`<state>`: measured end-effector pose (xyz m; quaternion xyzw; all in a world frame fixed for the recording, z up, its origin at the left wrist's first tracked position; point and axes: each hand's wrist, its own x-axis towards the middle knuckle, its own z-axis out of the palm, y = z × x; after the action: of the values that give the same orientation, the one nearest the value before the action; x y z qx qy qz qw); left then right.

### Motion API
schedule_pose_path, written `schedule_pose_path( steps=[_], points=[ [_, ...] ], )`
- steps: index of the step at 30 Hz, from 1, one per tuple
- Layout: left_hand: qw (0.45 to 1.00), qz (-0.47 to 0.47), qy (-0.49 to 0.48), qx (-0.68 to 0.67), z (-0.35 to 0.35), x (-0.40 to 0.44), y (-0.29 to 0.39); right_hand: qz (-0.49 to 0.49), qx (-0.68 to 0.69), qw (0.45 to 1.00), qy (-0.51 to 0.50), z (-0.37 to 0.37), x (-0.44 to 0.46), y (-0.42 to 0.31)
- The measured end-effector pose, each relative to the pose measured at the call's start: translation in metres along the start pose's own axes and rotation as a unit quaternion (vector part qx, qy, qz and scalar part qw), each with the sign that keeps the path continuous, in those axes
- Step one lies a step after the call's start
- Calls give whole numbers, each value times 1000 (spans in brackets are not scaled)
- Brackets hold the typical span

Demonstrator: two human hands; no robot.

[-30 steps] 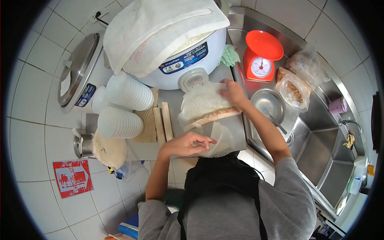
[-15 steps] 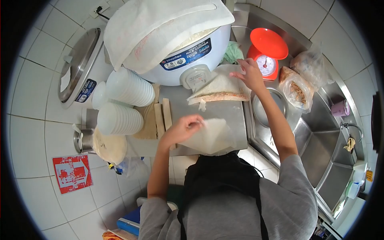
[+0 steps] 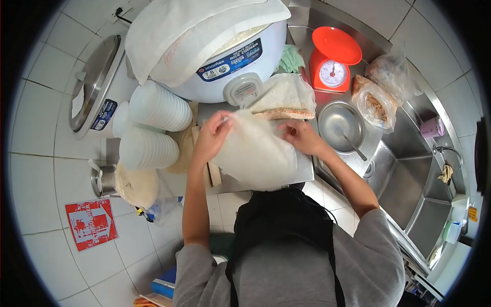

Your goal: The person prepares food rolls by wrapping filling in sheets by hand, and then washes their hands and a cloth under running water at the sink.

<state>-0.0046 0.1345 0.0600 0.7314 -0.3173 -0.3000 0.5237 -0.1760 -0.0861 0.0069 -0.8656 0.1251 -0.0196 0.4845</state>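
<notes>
Sheet [image 3: 261, 156] (thin, translucent, a bit blurred) was over the near part of the counter [image 3: 305, 173], between the two hands. Left hand [image 3: 217, 130] had fingertips together, clamped on its far left corner. Right hand [image 3: 296, 134] was at its right edge, fingers curled; couldn't tell whether they gripped it.

Filled wrap [image 3: 286, 94] lay on the counter just beyond the sheet, orange-brown filling along its near edge. Two pale sticks [image 3: 215, 174] sat left of the sheet, partly hidden by the left hand. Farther left: stacked bowls [image 3: 148, 148]. Far side: rice cooker [image 3: 276, 46], white cloth [image 3: 204, 30] draped over it. Right: metal bowl [image 3: 332, 123] with spoon [image 3: 354, 147] inside; beyond that, red scale [image 3: 327, 74].
</notes>
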Motion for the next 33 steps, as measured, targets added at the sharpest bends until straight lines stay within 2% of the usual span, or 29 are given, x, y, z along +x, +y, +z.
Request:
schedule_pose_path(
  steps=[2,3,6,8,10,12,16,19,21,25,27,30,33],
  points=[
    [974,100,122,161,11,2,2,-78,-167,975,123,20,-16,1],
    [942,151,179,240,14,2,4,-115,-248,944,184,31,-24,-4],
    [891,187,229,345,16,-25,0,-142,-233,940,202,48,-44,-10],
    [941,134,146,273,34,-65,-25,-175,-234,941,170,53,-60,-2],
    [925,137,71,347,55,-96,-38,-183,-240,942,149,52,-75,5],
    [914,128,54,380,69,-118,-60,-169,-242,946,134,50,-89,5],
    [922,93,-11,375,86,-148,-60,-153,-254,949,109,47,-118,7],
    [932,71,0,355,90,-151,-52,-146,-232,956,109,40,-130,7],
    [922,104,43,370,86,-139,-45,-149,-235,952,129,31,-123,10],
    [919,104,62,374,69,-114,-62,-179,-261,933,172,20,-80,11],
    [921,96,106,363,57,-88,-71,-139,-268,934,194,9,-48,13],
    [919,105,117,361,46,-51,-67,-197,-265,928,173,5,-8,16],
    [911,113,105,383,38,-30,-67,-217,-296,927,82,14,-4,15]
  ],
)
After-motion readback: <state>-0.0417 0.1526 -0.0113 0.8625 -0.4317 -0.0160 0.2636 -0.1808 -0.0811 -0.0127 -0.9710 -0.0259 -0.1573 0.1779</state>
